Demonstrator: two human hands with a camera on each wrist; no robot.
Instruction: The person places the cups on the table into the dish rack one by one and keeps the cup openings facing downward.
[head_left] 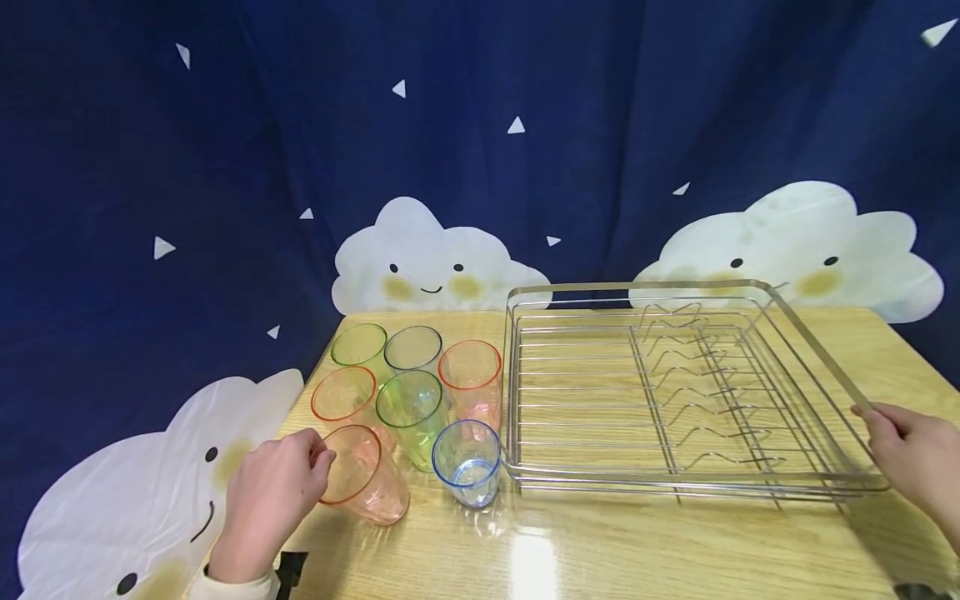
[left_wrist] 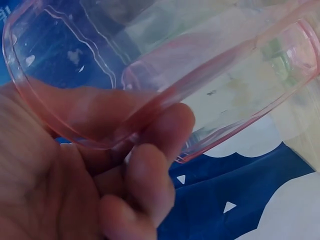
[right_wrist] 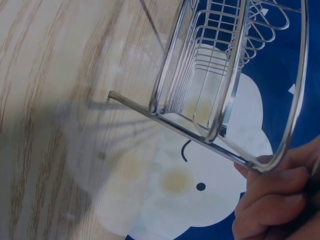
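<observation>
My left hand (head_left: 273, 492) pinches the rim of an orange-red tinted clear tumbler (head_left: 384, 492) at the front left of the table. The left wrist view shows the tumbler (left_wrist: 220, 85) tilted across the fingers, its rim between thumb and fingers. On the right, my right hand (head_left: 911, 454) grips the top rim of a metal wire dish rack (head_left: 641, 286) at its right side. In the right wrist view, the fingers (right_wrist: 272, 212) curl at the corner of the rack's frame. A blue-rimmed tumbler (head_left: 467, 467) stands between the held tumbler and the rack.
Behind these stand several more tumblers: a green one (head_left: 411, 417), two red-rimmed ones, another green one (head_left: 360, 346) and a grey-rimmed one (head_left: 414, 348). The wooden table (head_left: 622, 550) ends at a dark blue curtain (head_left: 585, 150) with white clouds.
</observation>
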